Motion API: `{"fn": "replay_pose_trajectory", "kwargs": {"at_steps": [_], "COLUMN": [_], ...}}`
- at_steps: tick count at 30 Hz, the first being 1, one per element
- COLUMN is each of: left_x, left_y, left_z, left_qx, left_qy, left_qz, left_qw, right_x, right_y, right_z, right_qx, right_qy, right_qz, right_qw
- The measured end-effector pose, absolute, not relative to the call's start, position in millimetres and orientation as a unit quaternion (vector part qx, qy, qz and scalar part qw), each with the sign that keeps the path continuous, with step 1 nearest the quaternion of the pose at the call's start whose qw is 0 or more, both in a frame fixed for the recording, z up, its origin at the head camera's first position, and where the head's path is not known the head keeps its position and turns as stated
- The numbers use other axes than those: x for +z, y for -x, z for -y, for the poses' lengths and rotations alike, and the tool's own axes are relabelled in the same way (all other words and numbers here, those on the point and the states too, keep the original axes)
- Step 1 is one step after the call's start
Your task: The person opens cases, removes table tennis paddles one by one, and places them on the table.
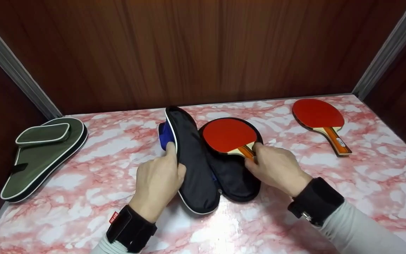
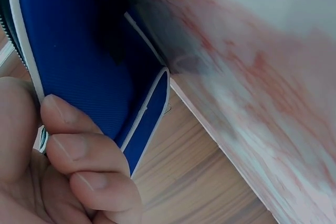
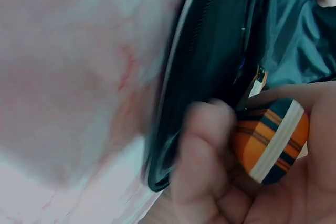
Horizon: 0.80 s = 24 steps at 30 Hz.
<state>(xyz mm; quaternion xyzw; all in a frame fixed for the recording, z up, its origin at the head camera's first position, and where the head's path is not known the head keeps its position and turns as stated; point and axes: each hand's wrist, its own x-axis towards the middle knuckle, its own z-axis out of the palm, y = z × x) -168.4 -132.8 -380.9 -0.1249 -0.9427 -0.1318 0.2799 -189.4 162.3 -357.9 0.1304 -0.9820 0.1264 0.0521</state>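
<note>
A blue table tennis paddle case lies unzipped on the table, its black lining showing. My left hand grips the raised flap by its white-trimmed edge; in the left wrist view the fingers curl against the blue outside. My right hand holds a red table tennis paddle by its handle, red face up, over the other half of the case. In the right wrist view the striped handle end sits between thumb and fingers. Whether the blade touches the lining I cannot tell.
A second red paddle lies to the right, its handle toward the front. At the far left is a green paddle case with white trim and a pocket. A brown wooden panel stands behind the pink marbled table.
</note>
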Motion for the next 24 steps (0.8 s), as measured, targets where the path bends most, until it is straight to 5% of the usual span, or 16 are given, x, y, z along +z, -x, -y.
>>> {"fn": "replay_pose_trajectory", "kwargs": {"at_steps": [24], "left_x": [-380], "left_y": [169], "left_z": [133], "left_qx": [-0.126], "left_qy": [0.127], "left_qz": [0.942], "left_qw": [0.284], "right_x": [-379], "right_y": [186], "right_z": [-201], "right_qx": [0.121], "right_qy": [-0.167], "right_qz": [0.969], "right_qw": [0.135]}}
